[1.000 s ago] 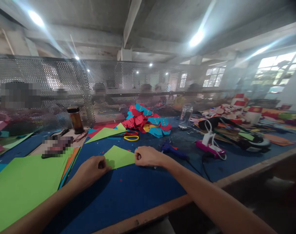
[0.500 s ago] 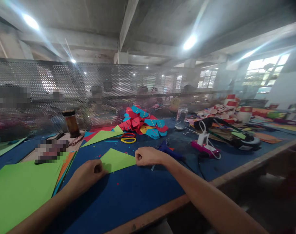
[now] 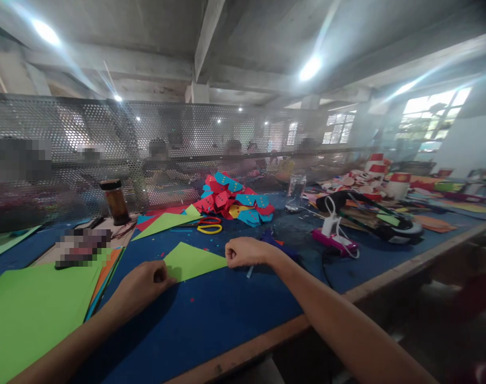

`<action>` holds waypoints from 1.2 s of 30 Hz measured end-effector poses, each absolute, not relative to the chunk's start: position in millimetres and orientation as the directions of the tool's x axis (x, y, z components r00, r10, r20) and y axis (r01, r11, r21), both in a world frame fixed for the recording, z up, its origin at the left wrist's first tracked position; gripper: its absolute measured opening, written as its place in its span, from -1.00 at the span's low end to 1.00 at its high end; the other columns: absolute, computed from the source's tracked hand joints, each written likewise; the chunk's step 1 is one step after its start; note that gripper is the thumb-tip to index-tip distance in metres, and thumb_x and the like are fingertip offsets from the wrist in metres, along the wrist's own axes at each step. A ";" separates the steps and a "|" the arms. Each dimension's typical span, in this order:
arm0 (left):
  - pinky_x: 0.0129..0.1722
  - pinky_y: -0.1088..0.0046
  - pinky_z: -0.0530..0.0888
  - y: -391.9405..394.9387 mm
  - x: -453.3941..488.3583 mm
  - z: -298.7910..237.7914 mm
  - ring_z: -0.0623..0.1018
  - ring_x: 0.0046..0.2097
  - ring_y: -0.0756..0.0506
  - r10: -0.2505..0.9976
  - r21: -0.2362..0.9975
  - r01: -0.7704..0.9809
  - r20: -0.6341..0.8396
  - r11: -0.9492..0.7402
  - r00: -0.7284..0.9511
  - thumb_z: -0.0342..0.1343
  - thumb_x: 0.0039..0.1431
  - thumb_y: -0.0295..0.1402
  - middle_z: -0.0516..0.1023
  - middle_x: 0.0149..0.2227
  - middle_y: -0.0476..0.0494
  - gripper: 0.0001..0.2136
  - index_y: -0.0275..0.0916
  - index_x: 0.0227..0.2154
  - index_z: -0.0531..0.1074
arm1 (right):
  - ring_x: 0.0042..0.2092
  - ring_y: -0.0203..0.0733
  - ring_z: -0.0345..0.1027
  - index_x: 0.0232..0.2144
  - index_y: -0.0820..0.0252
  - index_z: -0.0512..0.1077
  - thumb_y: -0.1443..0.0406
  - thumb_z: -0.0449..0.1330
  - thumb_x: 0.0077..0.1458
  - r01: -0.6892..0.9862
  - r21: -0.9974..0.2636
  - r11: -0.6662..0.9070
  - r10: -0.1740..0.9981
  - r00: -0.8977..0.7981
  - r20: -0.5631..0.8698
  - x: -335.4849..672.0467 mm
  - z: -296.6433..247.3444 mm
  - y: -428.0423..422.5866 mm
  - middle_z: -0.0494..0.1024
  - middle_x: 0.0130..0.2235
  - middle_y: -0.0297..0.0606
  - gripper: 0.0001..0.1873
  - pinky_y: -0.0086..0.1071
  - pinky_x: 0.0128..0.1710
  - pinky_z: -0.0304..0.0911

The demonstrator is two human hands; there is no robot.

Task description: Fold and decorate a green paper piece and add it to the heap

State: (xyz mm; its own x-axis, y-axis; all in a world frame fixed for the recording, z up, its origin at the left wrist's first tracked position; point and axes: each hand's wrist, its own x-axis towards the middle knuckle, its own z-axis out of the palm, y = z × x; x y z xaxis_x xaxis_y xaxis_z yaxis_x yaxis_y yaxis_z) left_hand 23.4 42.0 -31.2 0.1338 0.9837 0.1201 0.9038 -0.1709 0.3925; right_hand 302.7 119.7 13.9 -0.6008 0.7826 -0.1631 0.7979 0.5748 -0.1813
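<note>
A folded sheet of green paper (image 3: pixel 197 260), triangular in outline, lies on the blue tabletop in front of me. Its left corner is under the curled fingers of my left hand (image 3: pixel 151 278). At the right tip, my right hand (image 3: pixel 245 252) is closed in a fist-like pinch on the paper; the fingertips are partly hidden. Scissors with red and yellow handles (image 3: pixel 209 228) rest beyond the paper, beside another green paper piece (image 3: pixel 162 225). Just past my right wrist is a dark blue tool (image 3: pixel 278 243), probably a glue gun, partly covered by my arm.
Green sheets (image 3: pixel 38 309) are stacked at left. A lidded jar (image 3: pixel 115 202) and a pile of red and blue paper shapes (image 3: pixel 234 201) stand near the perforated screen (image 3: pixel 178 122). A glass bottle (image 3: pixel 295 193), pink power strip (image 3: pixel 334 242) and black headgear (image 3: pixel 398 229) are at right.
My right hand has slid slightly right at the paper's right tip, baring a little more of it. My left hand stays at the left corner. The view has shifted slightly.
</note>
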 end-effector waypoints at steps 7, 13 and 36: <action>-0.45 0.42 0.18 44.7 20.8 -34.4 0.42 -0.45 -0.10 0.986 0.397 0.904 0.108 -0.161 0.128 0.04 0.06 -0.10 0.50 -0.50 -0.08 -0.74 -0.17 -0.55 0.34 | -0.37 -0.27 0.40 -0.43 0.19 0.54 0.30 0.20 -0.10 0.785 -0.213 0.582 0.764 -0.617 -0.187 309.8 16.4 124.0 0.59 -0.38 -0.31 -0.86 -0.50 -0.48 0.09; -0.45 0.42 0.19 41.6 22.9 -31.1 0.41 -0.45 -0.10 0.983 0.392 0.903 0.114 -0.175 0.141 0.01 0.07 -0.11 0.49 -0.50 -0.08 -0.74 -0.18 -0.55 0.33 | -0.37 -0.27 0.40 -0.39 0.22 0.54 0.35 0.18 -0.11 0.765 -0.235 0.599 0.741 -0.641 -0.199 312.6 17.0 125.1 0.60 -0.36 -0.29 -0.82 -0.50 -0.48 0.10; -0.44 0.44 0.16 41.1 23.5 -31.5 0.41 -0.42 -0.08 0.980 0.389 0.903 0.144 -0.184 0.138 0.02 0.08 -0.20 0.50 -0.48 -0.08 -0.81 -0.20 -0.50 0.36 | -0.22 -0.16 0.40 -0.28 0.19 0.55 0.21 0.12 0.12 0.585 -0.256 0.770 0.620 -0.781 0.078 224.4 -1.0 96.4 0.57 -0.22 -0.20 -0.75 -0.42 -0.32 0.16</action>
